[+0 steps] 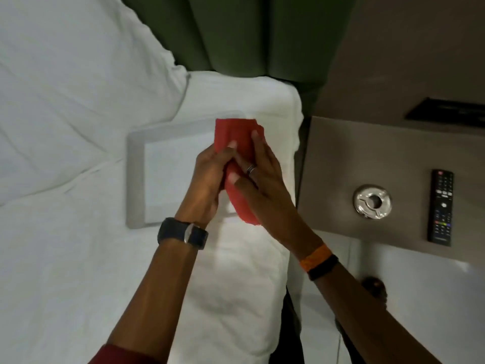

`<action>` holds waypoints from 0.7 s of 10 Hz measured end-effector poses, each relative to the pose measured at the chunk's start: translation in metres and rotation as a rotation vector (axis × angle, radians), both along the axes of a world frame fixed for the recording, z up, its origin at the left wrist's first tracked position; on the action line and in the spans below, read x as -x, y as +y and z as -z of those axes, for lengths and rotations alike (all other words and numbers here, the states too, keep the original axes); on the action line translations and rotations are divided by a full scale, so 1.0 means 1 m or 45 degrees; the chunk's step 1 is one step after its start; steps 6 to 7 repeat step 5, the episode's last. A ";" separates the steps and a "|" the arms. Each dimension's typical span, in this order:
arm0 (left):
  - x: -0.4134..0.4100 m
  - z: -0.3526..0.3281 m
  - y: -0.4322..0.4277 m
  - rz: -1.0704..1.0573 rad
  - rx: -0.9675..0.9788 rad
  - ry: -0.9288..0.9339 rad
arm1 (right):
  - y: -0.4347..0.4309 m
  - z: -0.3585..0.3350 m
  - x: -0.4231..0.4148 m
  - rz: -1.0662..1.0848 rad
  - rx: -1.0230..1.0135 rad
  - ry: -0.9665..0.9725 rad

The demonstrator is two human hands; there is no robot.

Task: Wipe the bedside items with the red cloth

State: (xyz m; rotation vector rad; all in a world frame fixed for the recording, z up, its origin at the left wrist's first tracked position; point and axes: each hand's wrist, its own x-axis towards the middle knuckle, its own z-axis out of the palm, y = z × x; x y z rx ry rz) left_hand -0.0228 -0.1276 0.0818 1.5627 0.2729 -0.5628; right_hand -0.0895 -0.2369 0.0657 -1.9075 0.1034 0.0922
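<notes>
Your left hand (210, 177) and your right hand (265, 179) meet over the bed, and both are closed on the red cloth (237, 143), which is bunched between them: the left fingers curl around its near side with the thumb pressed on the fabric, while the right hand lies over it with the fingers spread along the top and a ring showing on one finger. The cloth sticks out above your fingertips and hangs below your palms. A dark watch (183, 233) sits on your left wrist; an orange band (313, 256) and a black band just beside it circle your right wrist. Directly under your hands a grey-rimmed tray (135, 179) lies flat on the white bedding (65, 127), partly hidden by the cloth and your left hand. To your right, the bedside table (393, 158) carries a shiny metal ashtray (372, 202) and, just beyond it, a black remote control (441, 207), the two apart from each other. A green headboard (249, 35) stands at the head of the bed.
</notes>
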 end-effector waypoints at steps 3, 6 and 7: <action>-0.017 0.069 0.048 0.400 -0.894 -0.408 | 0.035 0.053 -0.050 -0.358 1.276 -0.002; -0.011 0.050 0.033 0.354 -1.160 -0.871 | -0.015 0.014 -0.064 -0.111 1.354 -0.151; -0.011 0.050 0.033 0.354 -1.160 -0.871 | -0.015 0.014 -0.064 -0.111 1.354 -0.151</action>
